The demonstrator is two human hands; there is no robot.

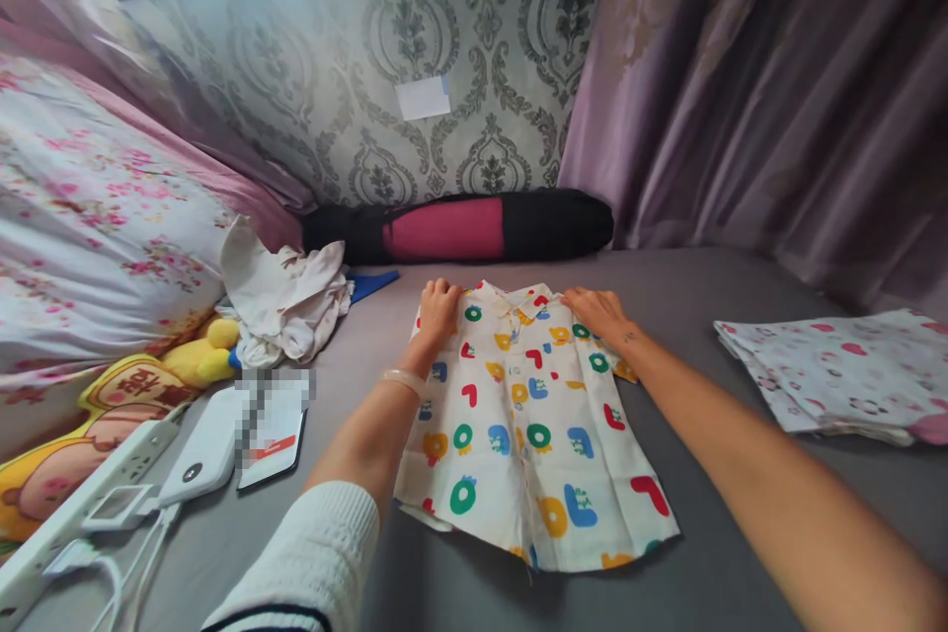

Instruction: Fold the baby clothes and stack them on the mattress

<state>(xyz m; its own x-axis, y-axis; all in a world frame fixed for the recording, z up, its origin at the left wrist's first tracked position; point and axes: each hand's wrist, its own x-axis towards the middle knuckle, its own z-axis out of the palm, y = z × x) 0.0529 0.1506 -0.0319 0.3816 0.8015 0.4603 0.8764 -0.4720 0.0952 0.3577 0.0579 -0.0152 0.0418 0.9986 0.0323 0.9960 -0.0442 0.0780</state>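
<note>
A small white button-up shirt (511,415) printed with colourful letters lies front up on the grey bed sheet (688,474), its collar pointing away from me. At its left shoulder my left hand (439,308) is closed on the fabric, fingers curled. My right hand (598,312) grips the opposite shoulder, with the fingertips partly hidden at the cloth. The shirt's hem spreads toward me, and a bit of its sleeve shows under my right wrist.
To the left are a power strip (96,499), a white power bank (207,444), a phone (277,434), a yellow plush toy (197,355) and crumpled white clothes (296,301). A black and pink roll (451,229) lies along the wall. Folded patterned cloth (836,370) sits at right.
</note>
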